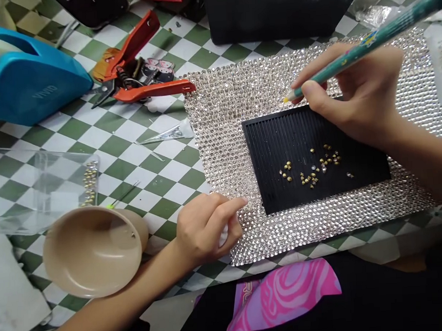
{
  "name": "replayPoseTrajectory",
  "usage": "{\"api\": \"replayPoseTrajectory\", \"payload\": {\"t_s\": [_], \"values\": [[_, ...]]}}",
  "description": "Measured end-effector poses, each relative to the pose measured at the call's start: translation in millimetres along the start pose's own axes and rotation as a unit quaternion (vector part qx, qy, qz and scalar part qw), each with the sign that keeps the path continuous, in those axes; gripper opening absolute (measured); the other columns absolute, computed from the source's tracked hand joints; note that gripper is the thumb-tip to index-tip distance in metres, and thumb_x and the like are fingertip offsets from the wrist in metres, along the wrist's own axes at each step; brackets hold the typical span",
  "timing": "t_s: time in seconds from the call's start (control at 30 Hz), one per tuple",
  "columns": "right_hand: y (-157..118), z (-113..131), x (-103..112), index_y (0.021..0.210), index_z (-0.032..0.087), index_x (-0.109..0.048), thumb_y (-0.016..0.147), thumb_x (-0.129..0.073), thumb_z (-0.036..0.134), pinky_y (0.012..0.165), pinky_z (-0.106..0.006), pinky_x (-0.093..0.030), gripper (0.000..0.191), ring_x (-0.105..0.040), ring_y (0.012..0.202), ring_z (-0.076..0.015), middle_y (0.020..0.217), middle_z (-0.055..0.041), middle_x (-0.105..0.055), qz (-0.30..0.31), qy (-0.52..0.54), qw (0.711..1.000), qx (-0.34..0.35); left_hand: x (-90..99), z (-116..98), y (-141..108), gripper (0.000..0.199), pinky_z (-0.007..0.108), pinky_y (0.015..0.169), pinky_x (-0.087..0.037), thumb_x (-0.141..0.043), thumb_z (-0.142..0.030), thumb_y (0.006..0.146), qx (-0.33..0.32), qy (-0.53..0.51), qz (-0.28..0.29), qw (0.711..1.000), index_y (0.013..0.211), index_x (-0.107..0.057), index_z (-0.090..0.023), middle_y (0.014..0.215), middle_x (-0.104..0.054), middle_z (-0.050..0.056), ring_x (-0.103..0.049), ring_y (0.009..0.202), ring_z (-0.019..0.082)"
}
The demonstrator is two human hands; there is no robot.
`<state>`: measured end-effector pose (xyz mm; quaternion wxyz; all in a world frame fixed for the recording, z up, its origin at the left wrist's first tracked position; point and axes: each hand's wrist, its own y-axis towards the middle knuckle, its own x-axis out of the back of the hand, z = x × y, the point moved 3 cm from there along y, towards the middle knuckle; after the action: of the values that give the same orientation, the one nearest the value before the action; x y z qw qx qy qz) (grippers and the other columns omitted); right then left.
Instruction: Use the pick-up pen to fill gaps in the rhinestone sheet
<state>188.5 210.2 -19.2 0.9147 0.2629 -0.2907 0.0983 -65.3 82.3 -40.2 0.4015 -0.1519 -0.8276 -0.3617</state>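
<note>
A green pencil with a yellow tip is pinched in my right hand, above the upper edge of a black ridged tray. Several small gold-backed rhinestones lie scattered on the tray, which rests on a sparkling rhinestone sheet. My left hand is on the sheet's left edge, left of the tray, its fingers curled around a small white object that is mostly hidden. The index finger points toward the tray.
On the checkered table are a beige cup by my left forearm, a clear plastic box, a blue tape dispenser, red-handled pliers and a thin pointed tool. A black box stands at the back.
</note>
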Motion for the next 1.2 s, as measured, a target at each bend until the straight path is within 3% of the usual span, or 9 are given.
{"api": "replayPoseTrajectory", "payload": {"t_s": [0.43,0.67,0.83,1.2], "values": [[-4,6,1,0.080,0.017,-0.069,0.086,-0.064,0.015,0.063,-0.024,-0.048,0.009,-0.064,0.070,-0.0087,0.082,-0.0002,-0.072,0.008,-0.039,0.999,0.007,-0.8,-1,0,0.025,0.024,0.051,-0.044,-0.050,-0.001,0.083,0.002,-0.007,0.003,1.000,0.102,-0.058,-0.015,0.070,-0.062,-0.002,-0.052,0.055,0.011],[-50,37,23,0.087,0.020,-0.069,0.085,-0.065,0.013,0.061,-0.027,-0.047,0.009,-0.060,0.066,-0.0078,0.081,0.0000,-0.073,0.025,-0.045,0.998,-0.024,-0.8,0,-1,0.025,0.024,0.050,-0.044,-0.051,-0.002,0.083,-0.002,0.002,0.000,1.000,0.102,-0.058,-0.015,0.069,-0.061,-0.001,-0.052,0.055,0.012],[-83,48,26,0.090,0.018,-0.068,0.081,-0.064,0.007,0.058,-0.025,-0.045,0.015,-0.056,0.064,-0.0060,0.075,0.0013,-0.068,0.057,-0.055,0.997,-0.006,-0.9,-1,0,0.025,0.024,0.050,-0.044,-0.050,-0.001,0.083,-0.007,0.002,0.003,1.000,0.102,-0.058,-0.015,0.070,-0.062,-0.001,-0.052,0.055,0.012],[-84,49,23,0.090,0.023,-0.068,0.082,-0.065,0.010,0.055,-0.029,-0.048,0.016,-0.059,0.063,-0.0100,0.076,0.0019,-0.070,0.056,-0.056,0.997,-0.020,-0.3,-1,2,0.025,0.025,0.049,-0.044,-0.050,0.000,0.081,-0.012,0.004,0.001,1.000,0.101,-0.058,-0.014,0.070,-0.062,-0.001,-0.053,0.055,0.012]]}}
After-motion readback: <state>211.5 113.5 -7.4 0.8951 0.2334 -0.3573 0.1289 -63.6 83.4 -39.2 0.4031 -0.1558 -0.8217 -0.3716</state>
